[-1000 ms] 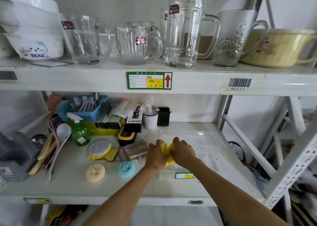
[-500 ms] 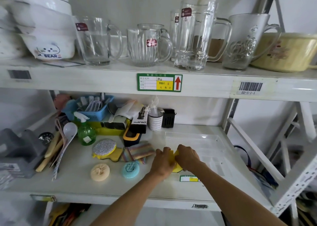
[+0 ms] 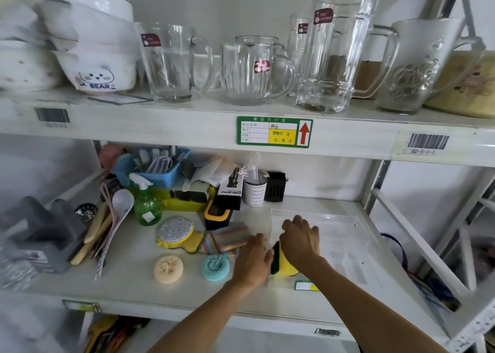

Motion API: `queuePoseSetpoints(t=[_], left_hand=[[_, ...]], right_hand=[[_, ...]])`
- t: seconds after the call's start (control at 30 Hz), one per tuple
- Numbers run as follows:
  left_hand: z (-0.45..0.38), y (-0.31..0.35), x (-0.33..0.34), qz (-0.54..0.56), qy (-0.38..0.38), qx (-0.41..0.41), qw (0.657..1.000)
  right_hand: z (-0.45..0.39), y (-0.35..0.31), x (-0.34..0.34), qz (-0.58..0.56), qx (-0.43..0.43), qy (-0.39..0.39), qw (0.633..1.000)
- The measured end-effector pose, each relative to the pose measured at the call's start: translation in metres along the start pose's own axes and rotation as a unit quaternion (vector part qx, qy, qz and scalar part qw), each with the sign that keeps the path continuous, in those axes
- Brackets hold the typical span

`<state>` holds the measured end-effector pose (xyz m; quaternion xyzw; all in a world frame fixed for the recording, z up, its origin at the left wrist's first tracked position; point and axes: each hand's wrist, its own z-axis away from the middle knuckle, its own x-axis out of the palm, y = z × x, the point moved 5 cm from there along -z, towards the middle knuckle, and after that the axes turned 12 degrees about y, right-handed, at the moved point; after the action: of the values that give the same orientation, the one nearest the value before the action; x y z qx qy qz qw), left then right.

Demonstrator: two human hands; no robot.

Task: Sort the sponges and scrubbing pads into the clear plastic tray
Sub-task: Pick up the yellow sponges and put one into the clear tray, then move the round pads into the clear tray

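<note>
A yellow sponge with a dark green scrub side (image 3: 281, 262) stands at the near left corner of the clear plastic tray (image 3: 348, 234). My right hand (image 3: 301, 238) rests on top of it and my left hand (image 3: 253, 261) presses against its left side. Left of my hands lie a rainbow striped sponge (image 3: 231, 237), a silver glitter pad on yellow (image 3: 175, 230), a teal round scrubber (image 3: 215, 267) and a cream round scrubber (image 3: 168, 269).
A green spray bottle (image 3: 147, 208), a blue basket (image 3: 158, 166), a spray bottle box (image 3: 230, 189), a white cup (image 3: 254, 192) and spoons (image 3: 112, 218) crowd the shelf's back and left. Glass mugs (image 3: 332, 55) line the upper shelf overhead.
The view has shifted, so everything sits lower and further right in frame. My hands stay on the yellow sponge, which now shows its dark green side between them at the tray's corner.
</note>
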<state>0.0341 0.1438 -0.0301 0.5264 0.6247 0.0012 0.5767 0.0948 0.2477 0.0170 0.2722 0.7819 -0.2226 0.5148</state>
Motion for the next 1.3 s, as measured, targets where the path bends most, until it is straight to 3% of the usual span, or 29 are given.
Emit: queuePoseSetpoints(t=[0.1, 0.23, 0.43, 0.57, 0.73, 0.9, 1.07, 1.17, 1.3], left_hand=[[-0.004, -0.037, -0.027, -0.039, 0.072, -0.025, 0.996], [-0.005, -0.104, -0.054, -0.098, 0.105, -0.106, 0.984], [0.005, -0.181, -0.084, -0.228, 0.07, -0.225, 0.945], [0.01, -0.207, -0.088, -0.254, 0.044, -0.283, 0.924], [0.016, -0.224, -0.084, -0.275, 0.018, -0.33, 0.903], [0.014, -0.219, -0.089, -0.27, 0.041, -0.313, 0.91], [0.014, -0.204, -0.09, -0.156, 0.086, -0.319, 0.931], [0.009, -0.183, -0.092, -0.081, 0.153, -0.27, 0.947], [-0.009, -0.139, -0.089, -0.001, 0.226, -0.175, 0.958]], right_hand=[[-0.003, -0.042, -0.003, -0.069, -0.06, 0.041, 0.995], [0.006, -0.1, 0.023, -0.131, -0.115, -0.041, 0.984], [0.02, -0.131, 0.074, -0.164, -0.03, -0.176, 0.97], [0.024, -0.134, 0.096, -0.165, 0.056, -0.205, 0.963], [0.031, -0.143, 0.114, -0.103, 0.075, -0.222, 0.967], [0.035, -0.145, 0.117, -0.147, 0.108, -0.208, 0.961], [0.031, -0.142, 0.106, -0.239, 0.106, -0.177, 0.949], [0.025, -0.137, 0.09, -0.264, 0.064, -0.123, 0.954], [0.015, -0.118, 0.057, -0.273, 0.007, 0.006, 0.962]])
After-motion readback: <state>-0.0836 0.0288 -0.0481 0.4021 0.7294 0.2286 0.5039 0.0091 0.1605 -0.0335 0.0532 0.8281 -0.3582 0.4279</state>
